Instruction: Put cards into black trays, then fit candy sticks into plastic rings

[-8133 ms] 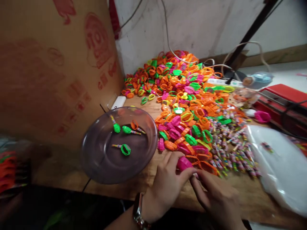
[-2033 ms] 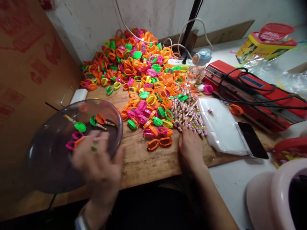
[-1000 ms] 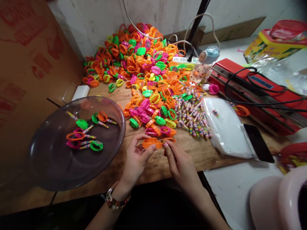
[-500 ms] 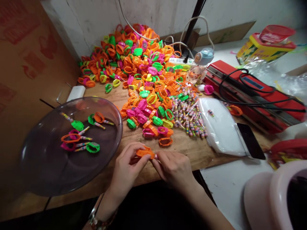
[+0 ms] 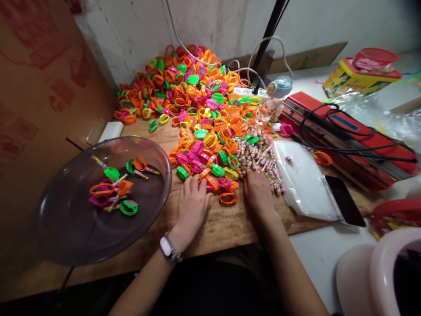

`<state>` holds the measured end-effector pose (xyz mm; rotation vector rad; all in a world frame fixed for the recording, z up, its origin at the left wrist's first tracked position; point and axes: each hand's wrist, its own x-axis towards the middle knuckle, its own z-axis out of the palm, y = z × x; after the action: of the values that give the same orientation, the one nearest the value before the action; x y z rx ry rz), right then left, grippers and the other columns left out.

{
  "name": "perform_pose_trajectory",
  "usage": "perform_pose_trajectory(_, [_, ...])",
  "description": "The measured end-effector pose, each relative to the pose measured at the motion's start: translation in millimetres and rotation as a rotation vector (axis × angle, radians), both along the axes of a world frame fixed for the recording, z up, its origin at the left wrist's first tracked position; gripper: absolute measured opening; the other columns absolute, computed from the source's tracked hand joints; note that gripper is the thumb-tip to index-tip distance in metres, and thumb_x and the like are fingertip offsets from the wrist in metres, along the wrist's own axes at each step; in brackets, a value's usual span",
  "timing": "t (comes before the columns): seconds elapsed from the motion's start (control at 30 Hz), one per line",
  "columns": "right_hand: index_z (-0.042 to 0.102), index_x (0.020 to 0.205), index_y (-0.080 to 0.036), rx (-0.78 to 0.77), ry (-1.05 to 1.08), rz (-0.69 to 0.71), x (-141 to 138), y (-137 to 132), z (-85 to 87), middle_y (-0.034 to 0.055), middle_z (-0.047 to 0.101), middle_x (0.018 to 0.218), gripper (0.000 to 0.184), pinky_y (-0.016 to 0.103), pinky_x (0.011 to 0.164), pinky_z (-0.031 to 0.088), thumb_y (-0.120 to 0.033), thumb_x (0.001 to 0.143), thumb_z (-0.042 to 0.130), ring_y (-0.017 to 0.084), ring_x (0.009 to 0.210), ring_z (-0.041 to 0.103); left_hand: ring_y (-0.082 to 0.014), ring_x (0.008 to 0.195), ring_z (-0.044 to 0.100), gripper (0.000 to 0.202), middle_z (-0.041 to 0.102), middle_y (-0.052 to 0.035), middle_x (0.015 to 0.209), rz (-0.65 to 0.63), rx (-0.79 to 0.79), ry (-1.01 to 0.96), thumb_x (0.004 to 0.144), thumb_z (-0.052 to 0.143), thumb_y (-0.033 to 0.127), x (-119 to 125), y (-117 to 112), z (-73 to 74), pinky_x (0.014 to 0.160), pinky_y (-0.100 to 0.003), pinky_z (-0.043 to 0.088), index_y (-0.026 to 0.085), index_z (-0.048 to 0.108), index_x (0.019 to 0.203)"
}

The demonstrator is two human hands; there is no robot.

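My left hand (image 5: pixel 193 202) reaches to the front edge of a heap of toy plastic watches (image 5: pixel 197 151) in orange, pink, green and yellow. Its fingers are stretched apart, touching a pink toy watch (image 5: pixel 201 183). My right hand (image 5: pixel 259 193) lies at the near edge of a pile of small wrapped candy rolls (image 5: pixel 258 151), fingers extended and tips partly hidden among them. An orange toy watch (image 5: pixel 228 199) rests on the wood between the hands. At the left, a dark translucent bowl (image 5: pixel 66 228) holds several toy watches with candy rolls attached.
Clear plastic bags (image 5: pixel 301 184) and a phone (image 5: pixel 344 199) lie to the right. Behind them sits a red sealing machine (image 5: pixel 348 136) with a black cable. A power strip (image 5: pixel 248 91), a bottle (image 5: pixel 271 98) and a yellow box (image 5: pixel 358 79) stand farther back. A pink tub (image 5: pixel 358 276) is front right.
The orange toy watch with its candy roll has left my hands; an orange one now lies on the bowl's group. Both hands have moved forward, apart, to the piles.
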<state>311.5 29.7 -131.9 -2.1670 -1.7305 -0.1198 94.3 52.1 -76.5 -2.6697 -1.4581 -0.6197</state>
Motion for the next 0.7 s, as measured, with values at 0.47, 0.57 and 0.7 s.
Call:
perform_pose_trajectory(0.47, [0.055,0.122,-0.022,0.179,1.053,0.246,-74.1,-52.8,68.8,0.0094,0.063,0.123,0.029,0.038,0.097,0.048,-0.030,0.095,0.048,0.021,0.113,0.060,-0.0212,0.085,0.070,0.036,0.069,-0.0078,0.100,0.119,-1.552,-1.656,0.080,0.060,0.031,5.6,-11.8,21.9,0.077,-0.036,0.056,0.020,0.047,0.113])
perform_pose_trajectory(0.57, [0.055,0.121,-0.021,0.172,0.980,0.198,-81.0,-57.4,70.7,0.0104,0.065,0.117,0.031,0.036,0.085,0.053,-0.029,0.091,0.053,0.021,0.100,0.064,-0.0169,0.073,0.068,0.026,0.069,-0.0060,0.091,0.140,-1.448,-1.683,0.084,0.060,0.036,11.9,-14.6,23.6,0.069,-0.030,0.054,0.017,0.054,0.101])
perform_pose_trajectory(0.7, [0.057,0.119,-0.020,0.118,0.912,0.212,-84.3,-62.8,75.8,0.0086,0.068,0.106,0.030,0.031,0.074,0.054,-0.028,0.090,0.055,0.018,0.086,0.065,-0.0140,0.072,0.062,0.033,0.064,-0.0012,0.079,0.177,-1.028,-1.535,0.089,0.055,0.051,16.6,-21.6,14.2,0.072,-0.027,0.051,0.018,0.058,0.089])
